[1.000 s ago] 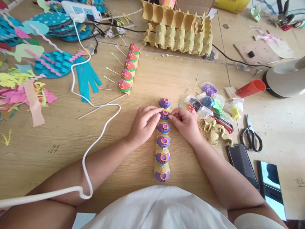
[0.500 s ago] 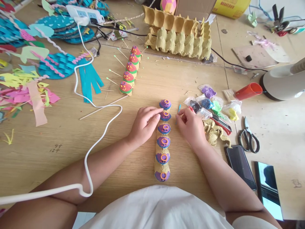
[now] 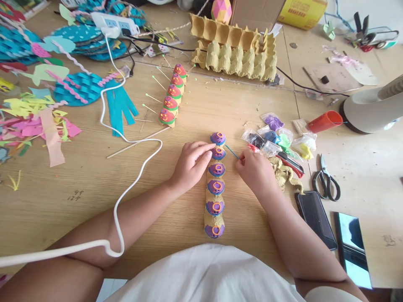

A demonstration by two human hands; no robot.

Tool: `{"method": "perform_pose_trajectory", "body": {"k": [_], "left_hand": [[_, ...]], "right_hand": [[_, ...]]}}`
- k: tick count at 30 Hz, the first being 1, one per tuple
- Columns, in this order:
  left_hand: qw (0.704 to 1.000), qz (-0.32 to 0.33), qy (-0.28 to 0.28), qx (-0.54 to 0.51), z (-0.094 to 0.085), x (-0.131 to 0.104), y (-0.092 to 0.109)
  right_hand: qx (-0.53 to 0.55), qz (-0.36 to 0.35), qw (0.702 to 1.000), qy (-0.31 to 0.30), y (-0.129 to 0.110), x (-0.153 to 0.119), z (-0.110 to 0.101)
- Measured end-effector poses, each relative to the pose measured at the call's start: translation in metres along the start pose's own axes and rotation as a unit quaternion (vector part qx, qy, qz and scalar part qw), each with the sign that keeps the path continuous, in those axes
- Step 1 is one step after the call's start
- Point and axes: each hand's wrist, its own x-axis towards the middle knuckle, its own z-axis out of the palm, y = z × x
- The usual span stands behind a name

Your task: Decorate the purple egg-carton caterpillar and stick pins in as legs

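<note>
A strip of egg carton (image 3: 215,197) lies lengthwise before me, its several bumps coated in purple and blue clay with orange rings and small dark face marks. My left hand (image 3: 192,165) has its index finger and thumb at the strip's left edge, steadying it by the upper two bumps; the other fingers are curled. Pinched in my right hand (image 3: 254,167) is a thin blue stick (image 3: 232,152), whose tip points at the top bump from the right. Whether the tip touches the bump I cannot tell.
Beyond stands a red-and-green egg-carton caterpillar (image 3: 170,96) with sticks in it. Bagged clay (image 3: 273,136), a utility knife (image 3: 290,163), scissors (image 3: 326,180) and phones (image 3: 316,220) lie to the right. A white cable (image 3: 138,174) crosses my left arm. Egg cartons (image 3: 239,58) sit at the back.
My right hand has turned the blue stick so that it now slants up-left to the top bump. The left hand stays at the strip. The view has shifted slightly.
</note>
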Motion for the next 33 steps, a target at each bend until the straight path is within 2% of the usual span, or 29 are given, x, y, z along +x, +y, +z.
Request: {"method": "perform_pose_trajectory", "body": {"k": [3,5,7,10,11,12,13,16,17,19,22,25,28,33], "left_hand": [[1.000,0.011,0.016,0.015,0.000,-0.001,0.002],[0.998,0.019,0.033,0.047,0.000,-0.002,0.003],[0.995,0.011,0.037,0.090,0.000,-0.005,0.004],[0.989,-0.021,0.009,0.144,0.001,-0.008,0.005],[0.988,-0.030,-0.002,0.155,0.002,-0.009,0.005],[0.986,-0.036,-0.011,0.160,0.002,-0.009,0.005],[0.986,-0.040,-0.016,0.159,0.002,-0.009,0.005],[0.989,-0.052,-0.019,0.140,0.002,-0.008,0.004],[0.990,-0.054,-0.020,0.130,0.002,-0.007,0.003],[0.992,-0.057,-0.021,0.107,0.002,-0.006,0.001],[0.998,-0.055,-0.015,0.038,0.002,-0.005,-0.001],[0.993,-0.072,-0.003,-0.092,0.004,-0.005,-0.002],[0.974,-0.104,0.001,-0.203,0.005,-0.004,-0.002],[0.935,-0.156,-0.022,-0.318,0.005,0.000,-0.005]], "right_hand": [[0.083,-0.004,0.997,0.007,0.003,0.001,-0.007],[0.193,-0.019,0.981,0.002,0.003,0.002,-0.010],[0.336,-0.031,0.941,-0.017,0.001,0.004,-0.010],[0.527,-0.013,0.848,-0.055,-0.004,0.006,-0.002],[0.558,0.000,0.828,-0.059,-0.005,0.007,0.002],[0.565,0.009,0.823,-0.056,-0.006,0.008,0.006],[0.552,0.013,0.833,-0.043,-0.006,0.009,0.009],[0.459,-0.004,0.888,0.020,-0.006,0.009,0.016],[0.438,-0.014,0.898,0.034,-0.006,0.009,0.017],[0.435,-0.028,0.900,0.032,-0.007,0.009,0.019],[0.494,-0.035,0.869,0.016,-0.008,0.010,0.023],[0.570,-0.026,0.821,0.013,-0.010,0.011,0.027],[0.620,-0.016,0.785,0.001,-0.013,0.010,0.029],[0.663,-0.012,0.748,-0.015,-0.018,0.008,0.026]]}}
